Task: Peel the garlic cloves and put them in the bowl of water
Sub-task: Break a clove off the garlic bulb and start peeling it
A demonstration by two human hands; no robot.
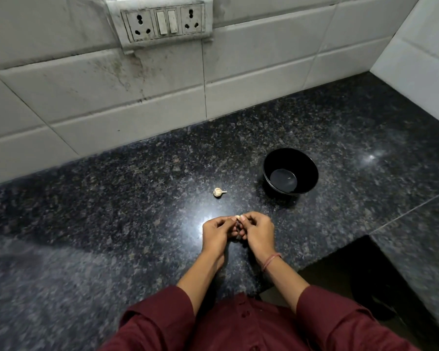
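My left hand [217,231] and my right hand [257,231] meet over the dark granite counter, fingers curled together around a small garlic clove [237,217]. Only the clove's pale tip shows between the fingertips. A small garlic bulb piece [218,192] with a short stem lies on the counter beyond my hands. A black bowl [276,158] with a little water at its bottom stands to the right of that, farther back than my hands.
The granite counter [112,224] runs to a white tiled wall with a socket and switch panel [162,21] at the back. A dark gap [365,274] opens in the counter at the lower right.
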